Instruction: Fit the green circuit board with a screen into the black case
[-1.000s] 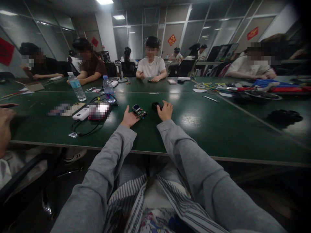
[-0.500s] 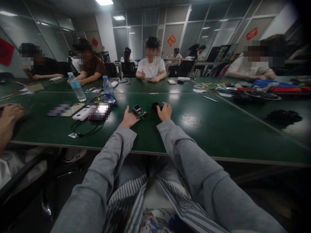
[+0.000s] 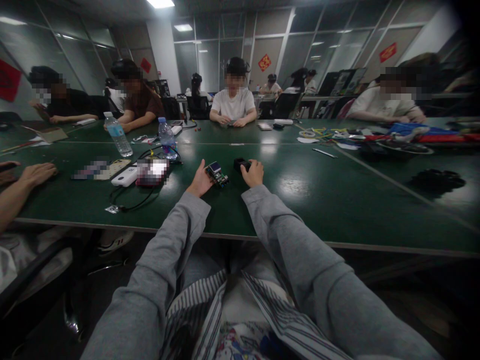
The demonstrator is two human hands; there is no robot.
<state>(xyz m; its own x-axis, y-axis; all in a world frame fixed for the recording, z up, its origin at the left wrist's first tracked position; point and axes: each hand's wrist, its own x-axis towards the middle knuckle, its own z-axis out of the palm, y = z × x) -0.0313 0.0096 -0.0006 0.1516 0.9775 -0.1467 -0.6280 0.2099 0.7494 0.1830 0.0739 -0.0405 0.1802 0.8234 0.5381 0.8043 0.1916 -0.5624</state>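
Observation:
A small circuit board (image 3: pixel 217 174) with a little blue screen sits on the green table (image 3: pixel 322 200) straight ahead. My left hand (image 3: pixel 200 182) lies beside it on the left, fingers stretched along its edge and touching it, open. My right hand (image 3: pixel 254 173) rests to the right of the board with its fingers curled over a small black box (image 3: pixel 240 163). Both arms are in grey sleeves.
To the left lie a white power bank (image 3: pixel 125 177), black cables (image 3: pixel 129 200) and two water bottles (image 3: pixel 118 134). A neighbour's hand (image 3: pixel 37 173) rests on the table at far left. Other people sit across. Cables and cloth clutter (image 3: pixel 393 137) fill the far right.
My left hand has slid up against the circuit board, which has shifted slightly. The neighbour's hand at far left has moved further onto the table. My right hand stays on the black box.

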